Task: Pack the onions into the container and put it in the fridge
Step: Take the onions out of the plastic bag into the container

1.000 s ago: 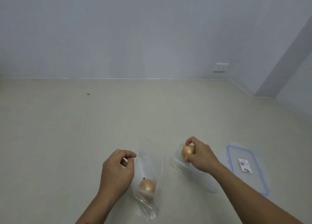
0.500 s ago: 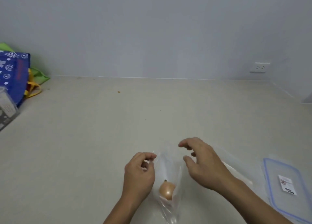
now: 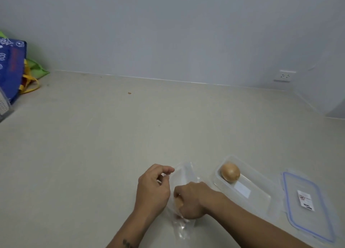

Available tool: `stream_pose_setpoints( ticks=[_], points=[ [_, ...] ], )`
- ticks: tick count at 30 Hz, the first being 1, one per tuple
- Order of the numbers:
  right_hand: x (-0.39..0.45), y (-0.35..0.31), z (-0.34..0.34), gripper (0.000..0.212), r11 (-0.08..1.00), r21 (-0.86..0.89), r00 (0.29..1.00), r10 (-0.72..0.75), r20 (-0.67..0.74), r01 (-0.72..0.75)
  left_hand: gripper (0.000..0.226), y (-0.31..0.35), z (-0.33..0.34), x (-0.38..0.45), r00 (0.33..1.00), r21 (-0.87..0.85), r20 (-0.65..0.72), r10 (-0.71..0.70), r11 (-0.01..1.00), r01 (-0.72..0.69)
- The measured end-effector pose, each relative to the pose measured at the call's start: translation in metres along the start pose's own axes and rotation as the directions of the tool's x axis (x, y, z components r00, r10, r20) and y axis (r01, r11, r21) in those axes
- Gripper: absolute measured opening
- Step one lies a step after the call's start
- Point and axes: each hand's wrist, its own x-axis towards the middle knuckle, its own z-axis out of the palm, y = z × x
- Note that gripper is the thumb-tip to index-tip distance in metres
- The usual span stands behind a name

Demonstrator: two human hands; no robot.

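Floor (image 3: pixel 93 154) is most of what you see from where I'm standing, pale beige, running back to a plain whitish wall (image 3: pixel 168 32). Way off at the left edge there's a blue shopping bag (image 3: pixel 11 68) with yellow handles, slumped against a green bag (image 3: pixel 37 70).

Near the person, from right to left: the lid (image 3: pixel 298 184), clear with a blue seal, lies flat on the floor just beside the container (image 3: pixel 259 195). The container is open and sits on the floor too, with the first onion (image 3: pixel 230 172) in its far end, touching the wall of the box. The other end of it has nothing but a pale patch on the bottom.

Left of that is a clear plastic bag (image 3: pixel 183 175), crinkly, lying on the floor between the two hands. The left hand (image 3: pixel 153 189) has its grip pinched on the edge of the bag's mouth, thumb against fingertips. The right hand (image 3: pixel 190 201) is down inside the bag with its grip curled round the second onion (image 3: pixel 178 203). Only a sliver of brown skin shows past the fingers, so I'm going by that.

Small stuff: a white socket (image 3: pixel 284 76) low on the wall at the right, a paper label (image 3: pixel 306 200) on the lid, and a brown speck (image 3: pixel 129 93) on the floor near the wall.
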Motion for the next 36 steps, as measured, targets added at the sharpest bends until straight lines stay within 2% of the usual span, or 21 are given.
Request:
stream_pose_setpoints(
  ticks=[4,9,11,15,18,21,23,26,28,32,36],
  points=[
    [-0.001,0.002,0.0,0.034,0.996,0.083,0.996,-0.022,-0.091,0.03,0.032,-0.001,0.001,0.003,1.0,-0.021,0.015,0.022,1.0,-0.022],
    [-0.019,0.026,-0.02,0.043,0.924,0.339,0.921,-0.033,-0.388,0.176,0.032,0.002,0.006,0.009,0.996,-0.051,-0.072,0.061,0.997,-0.065],
    [-0.033,0.037,-0.029,0.051,0.859,0.451,0.867,0.016,-0.498,0.243,0.033,0.003,0.009,0.013,0.994,-0.047,-0.077,0.081,0.995,-0.085],
    [-0.059,0.065,-0.04,0.05,0.701,0.6,0.68,0.223,-0.698,0.385,0.031,0.005,0.017,0.022,0.993,-0.035,-0.064,0.101,0.994,-0.104],
    [-0.07,0.097,-0.028,0.049,0.632,0.685,0.59,0.414,-0.693,0.361,0.034,-0.005,0.019,0.025,0.992,-0.033,-0.077,0.096,0.995,-0.098],
    [-0.078,0.134,-0.003,0.044,0.637,0.753,0.563,0.567,-0.601,0.162,0.036,-0.011,0.025,0.03,0.995,-0.028,-0.073,0.071,0.997,-0.073],
    [-0.08,0.153,0.013,0.04,0.647,0.763,0.578,0.623,-0.527,-0.002,0.036,-0.011,0.026,0.033,0.995,-0.006,-0.07,0.066,0.998,-0.067],
    [-0.074,0.168,0.028,0.034,0.647,0.743,0.613,0.661,-0.433,-0.172,0.034,-0.015,0.021,0.034,0.998,0.023,-0.054,0.033,0.999,-0.032],
    [-0.068,0.17,0.033,0.031,0.642,0.733,0.636,0.666,-0.389,-0.224,0.032,-0.022,0.013,0.034,0.999,0.037,-0.039,-0.005,0.999,0.007],
    [-0.063,0.167,0.032,0.033,0.673,0.691,0.678,0.639,-0.364,-0.262,0.03,-0.037,-0.01,0.036,0.993,0.06,-0.035,-0.114,0.991,0.116],
    [-0.067,0.164,0.032,0.034,0.709,0.663,0.677,0.612,-0.409,-0.24,0.028,-0.043,-0.043,0.041,0.977,0.105,-0.097,-0.192,0.974,0.202]
  ],
)
